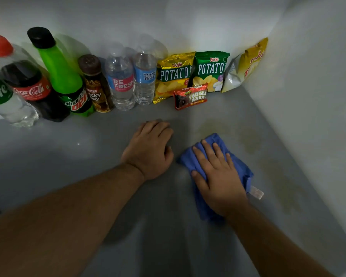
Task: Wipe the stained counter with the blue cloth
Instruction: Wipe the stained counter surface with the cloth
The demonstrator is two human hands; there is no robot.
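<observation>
The right hand (218,176) presses flat, fingers straight, on the blue cloth (242,168) near yellowish stains (250,140). The left hand (150,148) rests just left, fingers loosely bent, on the grey tabletop (68,156).

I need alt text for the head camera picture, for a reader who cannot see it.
A person's right hand presses a blue cloth flat on a grey counter beside faint yellowish stains, while the left hand rests on the counter. Drink bottles and snack packets line the white wall behind.
</observation>
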